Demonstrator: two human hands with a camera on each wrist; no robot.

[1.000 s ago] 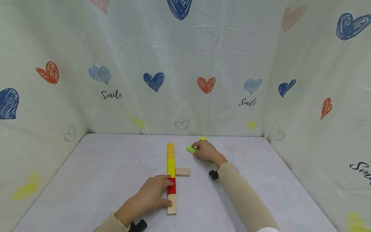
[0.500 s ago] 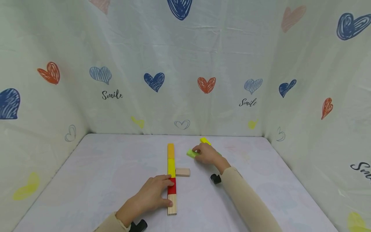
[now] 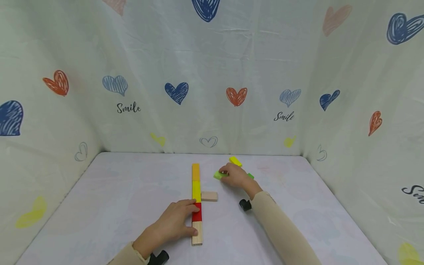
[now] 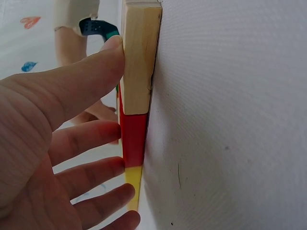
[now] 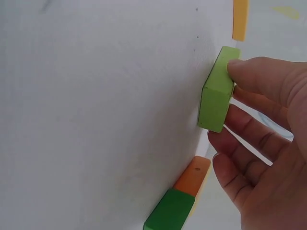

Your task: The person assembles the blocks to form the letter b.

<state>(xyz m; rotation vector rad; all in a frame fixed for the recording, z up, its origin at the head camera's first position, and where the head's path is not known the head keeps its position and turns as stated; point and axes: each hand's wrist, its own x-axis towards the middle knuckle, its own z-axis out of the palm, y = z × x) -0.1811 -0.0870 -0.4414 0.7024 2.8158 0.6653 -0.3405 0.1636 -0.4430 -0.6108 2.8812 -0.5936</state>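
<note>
Heart-printed curtain [image 3: 205,55] behind pale tabletop [image 3: 132,191]; left hand [image 3: 173,221], fingers spread against block row [image 3: 196,189], seemingly bracing its straight line; right hand [image 3: 236,176], pinching light-green block [image 5: 216,91] right of row, apparently for close control.

A: Enclosure, head view?
B: Pale, creased sheeting [image 3: 212,55] at 9, 12 and 3 o'clock.
A: Printed on it?
B: Dark blue scribbled hearts [image 3: 206,9] at 12 and 2 o'clock; yellow heart [image 3: 31,212] at 8.
A: Bench [image 3: 132,180]?
B: At 6 o'clock; whitish, faintly mottled. Light soft, diffuse.
</note>
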